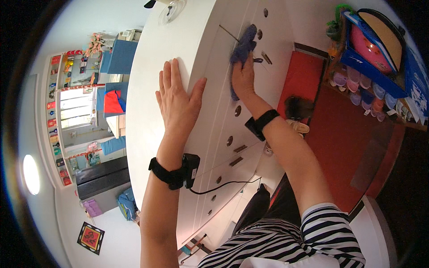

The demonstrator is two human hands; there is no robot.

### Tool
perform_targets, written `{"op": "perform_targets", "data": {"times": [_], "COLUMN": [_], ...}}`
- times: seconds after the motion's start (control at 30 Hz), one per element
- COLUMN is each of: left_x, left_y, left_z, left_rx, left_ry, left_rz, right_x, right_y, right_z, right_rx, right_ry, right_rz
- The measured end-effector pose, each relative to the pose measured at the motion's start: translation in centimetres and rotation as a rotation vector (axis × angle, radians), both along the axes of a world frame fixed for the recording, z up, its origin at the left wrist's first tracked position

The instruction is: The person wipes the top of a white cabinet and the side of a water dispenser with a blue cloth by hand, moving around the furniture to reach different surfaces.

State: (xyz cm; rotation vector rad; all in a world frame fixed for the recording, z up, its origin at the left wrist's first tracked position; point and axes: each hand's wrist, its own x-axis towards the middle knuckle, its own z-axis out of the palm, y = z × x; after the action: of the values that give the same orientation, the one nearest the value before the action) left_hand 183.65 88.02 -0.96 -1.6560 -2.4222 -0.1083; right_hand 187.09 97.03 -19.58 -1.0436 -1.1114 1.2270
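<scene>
My left hand (178, 103) lies flat on the white top of a cabinet (149, 111), fingers stretched out and the thumb over its edge; it holds nothing. Lower down, on the cabinet's front face, my right hand (243, 81) presses a dark blue cloth (245, 44) against the white panels. Part of the cloth spreads beyond my fingertips and a strip hangs beside the hand. Round dark vent-like fittings and slim handles dot this front. Each wrist wears a black strap with a small device, and a black cable runs from the left one.
On the right, a shoe rack (357, 91) holds several pairs of shoes under a blue box (373, 69) with a pink ball in it. A red mat (298, 73) lies on the floor beside the cabinet. A clear round item (172, 11) stands at the cabinet top's far end.
</scene>
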Motion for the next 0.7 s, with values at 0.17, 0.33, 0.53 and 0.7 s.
{"op": "perform_targets", "data": {"times": [0.17, 0.33, 0.53, 0.7], "left_x": [-0.4, -0.1, -0.3, -2.0], "left_y": [-0.3, 0.5, 1.1, -1.0], "left_z": [-0.1, -0.1, -0.3, -0.8], "left_rx": [0.003, 0.026, 0.043, 0.060], "left_ry": [0.000, 0.001, 0.000, 0.012], "left_rz": [-0.003, -0.069, -0.118, -0.088], "right_x": [-0.3, 0.3, -0.4, -0.1], "right_y": [-0.4, -3.0, -11.5, -15.4], "right_z": [-6.8, -19.4, -26.0, -15.6], "right_rx": [-0.332, -0.645, -1.175, -1.401], "right_ry": [0.116, -0.171, 0.322, 0.402], "right_rz": [0.034, 0.187, 0.100, 0.179]}}
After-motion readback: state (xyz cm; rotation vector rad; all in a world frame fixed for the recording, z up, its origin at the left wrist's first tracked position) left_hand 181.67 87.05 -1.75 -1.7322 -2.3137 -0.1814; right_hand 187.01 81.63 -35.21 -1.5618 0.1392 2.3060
